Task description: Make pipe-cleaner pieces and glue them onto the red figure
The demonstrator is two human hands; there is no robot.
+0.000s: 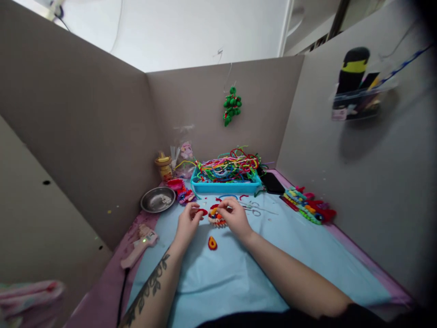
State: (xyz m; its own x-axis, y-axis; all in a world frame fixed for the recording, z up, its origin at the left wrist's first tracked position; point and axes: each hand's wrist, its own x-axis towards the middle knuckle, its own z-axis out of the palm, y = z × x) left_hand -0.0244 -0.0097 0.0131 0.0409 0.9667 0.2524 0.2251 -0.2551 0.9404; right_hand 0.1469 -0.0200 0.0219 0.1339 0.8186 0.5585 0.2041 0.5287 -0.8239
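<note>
My left hand (187, 223) pinches a small red fuzzy piece (203, 212), seemingly bent pipe cleaner, between thumb and fingers. Just across from it, my right hand (236, 218) has its fingertips closed on a small yellow-orange pipe-cleaner piece (214, 211). Beneath the right fingertips lies a cream coiled pipe-cleaner piece (217, 222) with orange and blue spots, partly hidden by that hand. Nearer to me, a red and orange teardrop-shaped pipe-cleaner loop (212, 243) rests on the blue sheet (235, 269). Scissors (253, 209) lie to the right of my right hand.
A blue tray (225, 187) heaped with pipe cleaners stands at the back. Left are a metal bowl (158, 200) and a pink glue gun (139, 248) with a lit green light. A phone (273, 183) and colourful fuzzy pieces (307, 205) lie right. Partitions (221, 132) enclose the table.
</note>
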